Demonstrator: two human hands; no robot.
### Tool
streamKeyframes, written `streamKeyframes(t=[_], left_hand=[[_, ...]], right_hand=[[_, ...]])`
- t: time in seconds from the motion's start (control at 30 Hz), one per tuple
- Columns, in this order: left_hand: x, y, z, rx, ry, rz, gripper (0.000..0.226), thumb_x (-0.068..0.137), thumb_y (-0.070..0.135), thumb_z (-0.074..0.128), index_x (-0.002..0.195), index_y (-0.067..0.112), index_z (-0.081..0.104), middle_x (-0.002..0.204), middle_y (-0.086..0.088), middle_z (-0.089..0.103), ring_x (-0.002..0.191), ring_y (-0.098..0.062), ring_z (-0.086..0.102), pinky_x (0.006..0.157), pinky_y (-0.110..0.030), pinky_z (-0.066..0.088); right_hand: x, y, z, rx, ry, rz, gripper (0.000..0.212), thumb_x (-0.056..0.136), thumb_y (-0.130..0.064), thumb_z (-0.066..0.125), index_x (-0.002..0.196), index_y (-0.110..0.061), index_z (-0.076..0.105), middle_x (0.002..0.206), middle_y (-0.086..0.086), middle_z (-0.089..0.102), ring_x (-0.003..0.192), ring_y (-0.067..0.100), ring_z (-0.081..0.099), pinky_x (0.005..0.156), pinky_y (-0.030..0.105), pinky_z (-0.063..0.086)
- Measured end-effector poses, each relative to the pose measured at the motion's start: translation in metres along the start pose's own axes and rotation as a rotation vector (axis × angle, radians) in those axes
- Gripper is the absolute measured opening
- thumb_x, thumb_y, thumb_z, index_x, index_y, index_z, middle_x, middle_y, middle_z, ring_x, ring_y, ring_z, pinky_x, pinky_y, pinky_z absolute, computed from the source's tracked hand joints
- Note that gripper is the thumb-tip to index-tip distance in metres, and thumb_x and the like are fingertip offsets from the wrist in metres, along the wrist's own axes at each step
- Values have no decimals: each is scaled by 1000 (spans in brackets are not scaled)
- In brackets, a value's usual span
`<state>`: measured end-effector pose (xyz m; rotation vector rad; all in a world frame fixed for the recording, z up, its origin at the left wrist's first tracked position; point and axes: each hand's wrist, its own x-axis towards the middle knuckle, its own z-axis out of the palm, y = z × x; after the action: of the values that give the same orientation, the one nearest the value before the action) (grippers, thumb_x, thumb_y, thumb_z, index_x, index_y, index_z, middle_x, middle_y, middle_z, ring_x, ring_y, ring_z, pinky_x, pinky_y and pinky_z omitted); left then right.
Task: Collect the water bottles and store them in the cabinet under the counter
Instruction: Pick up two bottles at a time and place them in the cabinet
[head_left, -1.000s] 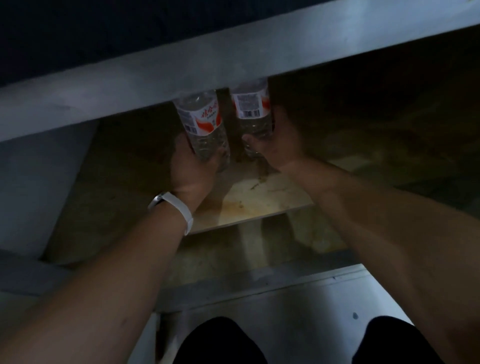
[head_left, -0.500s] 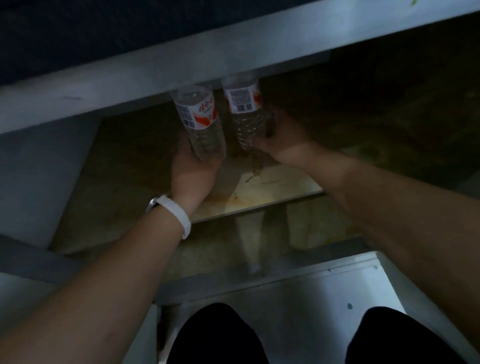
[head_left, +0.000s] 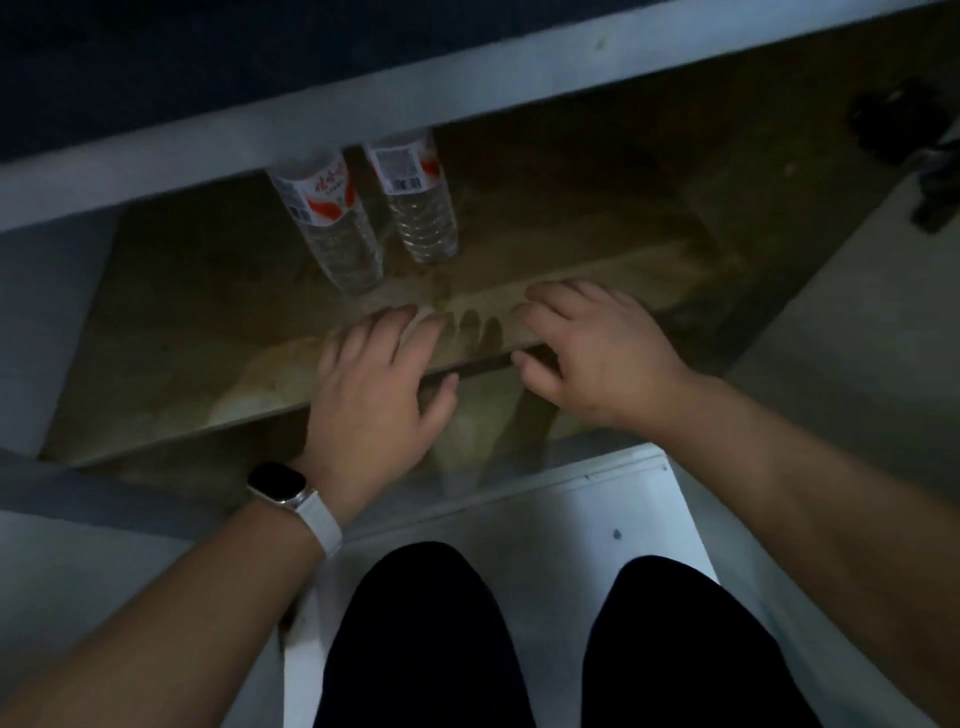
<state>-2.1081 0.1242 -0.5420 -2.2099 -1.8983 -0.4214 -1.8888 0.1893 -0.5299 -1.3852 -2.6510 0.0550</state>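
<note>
Two clear water bottles with red and white labels stand side by side on the brown shelf (head_left: 597, 280) inside the cabinet: the left bottle (head_left: 332, 228) and the right bottle (head_left: 418, 208). Their caps are hidden behind the counter's grey edge (head_left: 467, 88). My left hand (head_left: 379, 389), with a watch on the wrist, hovers empty near the shelf's front edge, fingers apart. My right hand (head_left: 587, 348) is beside it, also empty with fingers loosely spread. Both hands are apart from the bottles.
The cabinet interior is dim, with grey side walls (head_left: 47, 322) left and right. A dark object (head_left: 904, 130) sits at the far right of the cabinet. My knees in black trousers (head_left: 421, 639) are over the white floor panel (head_left: 545, 519) below.
Both hands have let go of the bottles and drawn back toward me to the shelf's front edge. The two bottles now stand on their own in the cabinet.
</note>
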Motion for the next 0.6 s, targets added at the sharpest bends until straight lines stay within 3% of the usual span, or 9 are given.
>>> streamKeyframes(t=[0.17,0.33,0.6], left_hand=[[-8,33,-56,-70,-84,80,44,86,35,65,123,12,68,128,-16,64,115,-37,59,93,-48,49],[-4,78,-150,-151,-188,81,41,89,37,60,118,10,71,127,-11,66,114,-32,60,95,-43,46],[33,135,-299,-165,-278,154,48,92,40,54,129,12,66,134,-11,63,125,-32,56,100,-49,49]], right_hand=[[-43,-6,-59,40,-108,55,55,85,-51,40,120,-17,64,128,9,61,112,34,56,91,43,43],[-85,-16,-155,135,-74,137,41,82,-45,53,105,-15,67,108,8,65,97,34,58,85,42,46],[-136,-19,-324,153,-121,166,46,92,-48,37,121,-22,62,119,2,63,110,29,58,100,43,44]])
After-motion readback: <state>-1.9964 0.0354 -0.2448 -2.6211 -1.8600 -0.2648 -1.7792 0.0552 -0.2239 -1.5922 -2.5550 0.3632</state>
